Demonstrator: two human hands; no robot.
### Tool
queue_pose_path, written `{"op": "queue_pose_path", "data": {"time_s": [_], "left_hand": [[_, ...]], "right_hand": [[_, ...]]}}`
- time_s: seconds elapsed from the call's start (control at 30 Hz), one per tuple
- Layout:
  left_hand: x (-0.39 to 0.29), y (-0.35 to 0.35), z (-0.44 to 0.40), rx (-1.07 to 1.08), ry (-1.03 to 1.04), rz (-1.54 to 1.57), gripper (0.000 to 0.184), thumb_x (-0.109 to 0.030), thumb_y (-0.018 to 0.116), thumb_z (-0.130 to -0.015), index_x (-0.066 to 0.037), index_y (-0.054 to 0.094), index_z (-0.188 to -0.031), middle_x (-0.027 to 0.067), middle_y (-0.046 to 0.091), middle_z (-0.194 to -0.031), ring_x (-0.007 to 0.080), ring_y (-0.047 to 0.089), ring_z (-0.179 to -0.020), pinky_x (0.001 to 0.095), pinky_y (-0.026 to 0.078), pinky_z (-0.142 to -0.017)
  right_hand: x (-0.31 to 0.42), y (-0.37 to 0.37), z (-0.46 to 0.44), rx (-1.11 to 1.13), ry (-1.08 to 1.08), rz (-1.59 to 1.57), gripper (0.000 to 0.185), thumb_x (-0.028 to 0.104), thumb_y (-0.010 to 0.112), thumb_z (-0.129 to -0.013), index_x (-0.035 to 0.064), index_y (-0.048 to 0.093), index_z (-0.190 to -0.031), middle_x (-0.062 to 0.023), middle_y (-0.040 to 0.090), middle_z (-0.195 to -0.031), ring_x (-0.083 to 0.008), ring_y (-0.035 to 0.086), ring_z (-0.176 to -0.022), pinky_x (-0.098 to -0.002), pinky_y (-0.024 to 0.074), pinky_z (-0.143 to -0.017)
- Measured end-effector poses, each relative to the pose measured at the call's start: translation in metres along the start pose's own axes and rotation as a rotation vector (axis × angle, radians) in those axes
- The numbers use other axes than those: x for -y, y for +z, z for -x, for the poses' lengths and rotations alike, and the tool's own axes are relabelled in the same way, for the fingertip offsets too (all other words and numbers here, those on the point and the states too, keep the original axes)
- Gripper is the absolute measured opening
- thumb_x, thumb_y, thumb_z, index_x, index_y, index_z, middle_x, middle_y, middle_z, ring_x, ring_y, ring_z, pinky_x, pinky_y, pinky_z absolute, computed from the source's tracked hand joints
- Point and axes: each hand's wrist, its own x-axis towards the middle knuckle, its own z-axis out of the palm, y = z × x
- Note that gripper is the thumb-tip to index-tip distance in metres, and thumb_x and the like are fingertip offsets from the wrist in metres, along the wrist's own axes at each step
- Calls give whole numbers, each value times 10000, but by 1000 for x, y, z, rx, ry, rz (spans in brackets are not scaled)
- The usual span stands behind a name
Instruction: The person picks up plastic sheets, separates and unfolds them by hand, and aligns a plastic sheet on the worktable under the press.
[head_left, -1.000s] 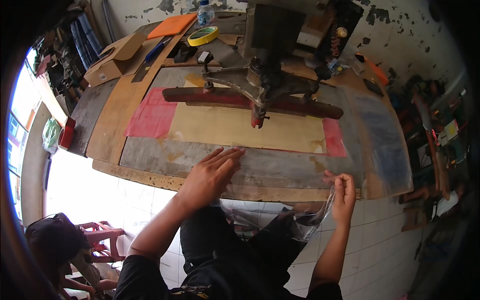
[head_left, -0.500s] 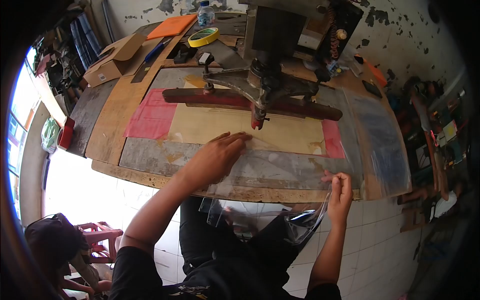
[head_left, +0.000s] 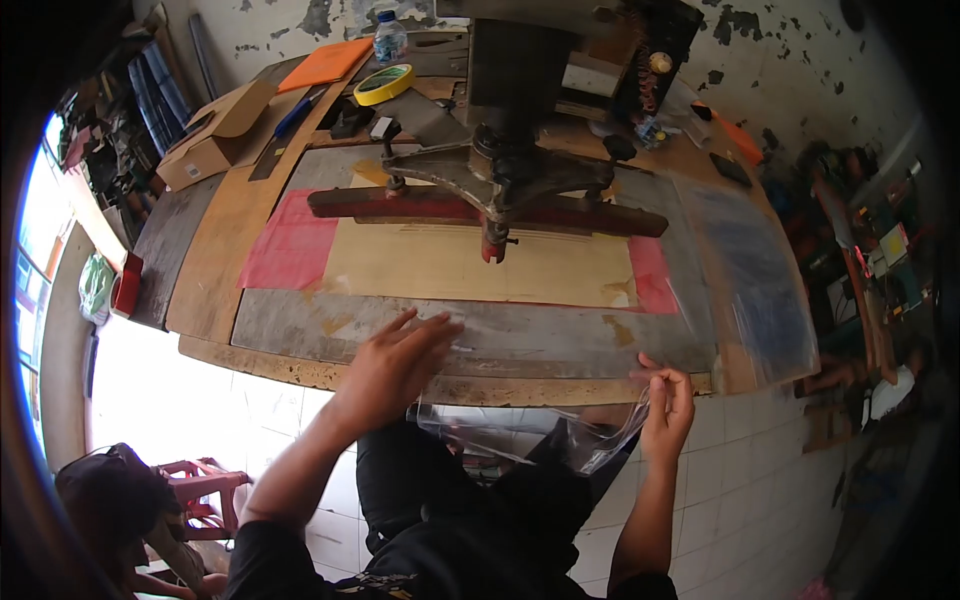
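Note:
A clear plastic sheet (head_left: 560, 440) hangs over the front edge of the worktable in folds, shiny and see-through. Its edge is pinched between the thumb and fingers of my right hand (head_left: 668, 410), at the table's front right. My left hand (head_left: 395, 365) is over the front edge of the grey plate (head_left: 560, 330), palm down, fingers stretched and slightly blurred, close to the plastic; contact cannot be made out. Beyond both hands a cream sheet (head_left: 430, 265) lies on the plate, with a pink patch (head_left: 285, 240) at each end. Above it sits the press's long red-brown bar (head_left: 570, 218).
The press column (head_left: 510, 80) rises at the back. Behind it to the left are a yellow tape roll (head_left: 384, 85), a water bottle (head_left: 390, 38), an orange folder (head_left: 322, 64) and a cardboard box (head_left: 215, 140). Plastic sheeting (head_left: 770, 280) covers the right side. A person (head_left: 120, 510) is at lower left.
My left hand has drawn back from the cream sheet toward the table's front edge, and the plastic has come back with it. My right hand still pinches the plastic, nearly in place.

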Motion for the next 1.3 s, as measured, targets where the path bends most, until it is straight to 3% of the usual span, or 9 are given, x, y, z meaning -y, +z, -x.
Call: {"op": "queue_pose_path", "data": {"time_s": [0.17,0.43,0.63,0.87,0.93,1.0,1.07,1.1,1.3], "left_hand": [[3,16,35,-122,-110,89,205,-63,596,-1041,-27,711,-1207,139,795,-1183,346,756,-1101,546,385,-1247],[0,16,25,-152,-296,386,269,-216,563,-1112,-24,748,-1071,73,829,-930,273,785,-994,517,348,-1271],[2,14,24,-125,-323,412,270,-214,569,-1108,-12,747,-1090,106,811,-921,302,775,-972,504,381,-1251],[-4,25,28,-239,-229,258,217,-165,576,-1095,-25,738,-1058,120,795,-959,354,755,-949,522,444,-1190],[-5,29,34,-308,-199,132,150,-108,610,-1066,-29,737,-1051,114,797,-985,353,754,-935,521,476,-1160],[-8,37,46,-317,-196,78,110,-44,645,-1025,-49,747,-1065,102,807,-1039,318,774,-998,510,492,-1142],[-6,50,55,-437,-119,-43,155,-19,571,-1053,-61,719,-1070,84,827,-1082,292,780,-1124,492,484,-1137],[-3,55,59,-432,-119,-40,155,-19,571,-1053,-61,719,-1070,84,827,-1082,292,780,-1124,492,484,-1137],[16,71,67,-582,20,-215,109,-17,649,-1010,-111,622,-1058,87,819,-1165,252,771,-1178,424,500,-1088]], "right_hand": [[4,18,19,-86,-13,-100,150,135,553,-1127,-5,588,-1167,-222,713,-1365,-166,738,-973,-348,515,-1010],[1,39,9,-219,29,-73,138,123,560,-1130,-3,597,-1174,-198,733,-1289,-164,742,-967,-350,522,-1003],[3,40,7,-228,13,-67,148,113,581,-1120,-20,626,-1168,-186,767,-1194,-168,748,-995,-338,527,-999],[6,42,11,-285,62,-63,127,85,590,-1110,-20,653,-1142,-189,747,-1284,-178,765,-976,-324,551,-949],[-5,39,15,-233,-23,-90,133,89,588,-1110,-21,647,-1155,-196,722,-1339,-194,770,-947,-319,551,-952],[-17,33,23,-202,-61,-38,175,137,562,-1130,-15,630,-1188,-200,706,-1361,-226,751,-1066,-324,552,-957],[-34,35,26,-182,-353,13,230,197,535,-1148,-10,611,-1214,-193,712,-1344,-241,690,-1193,-332,553,-945],[-34,43,29,-213,-361,-15,264,244,489,-1165,9,600,-1216,-177,738,-1290,-253,640,-1243,-364,525,-968],[-39,59,22,-290,-565,249,224,262,403,-1180,76,528,-1187,-114,772,-1129,-286,693,-1209,-443,402,-1058]]}}
